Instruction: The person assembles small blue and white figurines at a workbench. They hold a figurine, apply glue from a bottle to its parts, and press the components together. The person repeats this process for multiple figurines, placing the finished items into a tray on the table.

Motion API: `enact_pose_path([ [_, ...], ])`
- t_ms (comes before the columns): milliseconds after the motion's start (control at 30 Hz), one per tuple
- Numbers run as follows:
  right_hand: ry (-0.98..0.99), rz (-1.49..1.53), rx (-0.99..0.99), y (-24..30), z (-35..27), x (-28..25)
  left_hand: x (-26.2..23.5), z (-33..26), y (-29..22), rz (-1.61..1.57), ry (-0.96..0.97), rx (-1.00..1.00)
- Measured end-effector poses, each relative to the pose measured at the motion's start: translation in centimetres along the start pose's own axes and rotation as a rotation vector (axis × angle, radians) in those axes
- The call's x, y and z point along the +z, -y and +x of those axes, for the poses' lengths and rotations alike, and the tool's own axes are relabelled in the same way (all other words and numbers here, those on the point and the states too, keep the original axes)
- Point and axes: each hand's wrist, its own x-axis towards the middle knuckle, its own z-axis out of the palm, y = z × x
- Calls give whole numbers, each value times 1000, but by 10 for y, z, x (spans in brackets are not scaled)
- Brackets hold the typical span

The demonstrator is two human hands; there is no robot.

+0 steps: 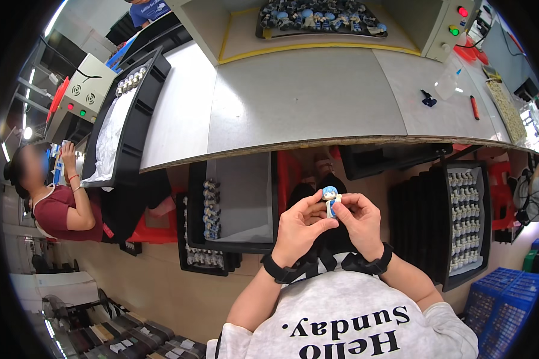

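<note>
In the head view I have both hands out in front of me, over my lap and on the near side of the table point(305, 102), with a small blue-haired figurine point(330, 204) between them. My left hand point(300, 228) pinches it from the left with thumb and fingers, and my right hand point(358, 222) pinches it from the right, the thumb lying against its white-and-blue body; its head points toward the far side. I wear a black band on each wrist. On the far part of the table, inside a grey booth point(423, 24) edged with yellow tape, sits a dark tray point(324, 36) crowded with more blue-haired figures. To the right on the table lie a small dark blue piece point(428, 99), a clear bottle point(446, 87) with a blue tip and a red pen-like stick point(474, 108). A black tray with a white sheet point(109, 146) and a row of small figures stands at the left, near a co-worker in a maroon top point(66, 210) whose raised hands are at a blue-and-white thing. Below the table, a grey-lined tray point(248, 197) on my left holds figures along its left side, while on my right a stack of black trays point(422, 224) stands beside rows of pale figures point(463, 218).
</note>
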Motion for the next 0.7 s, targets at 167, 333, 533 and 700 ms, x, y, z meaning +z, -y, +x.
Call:
enact_pose_path([
  [167,15,16,1,-1,-5,0,-12,4,-6,8,75,-155],
  [333,49,24,13,-1,-8,-1,-17,4,-4,110,92,-157],
  [533,64,31,-10,-6,-9,-2,-9,-2,-11,372,70,42],
  [700,54,8,-45,-3,-9,-1,-4,-4,-17,588,48,128],
])
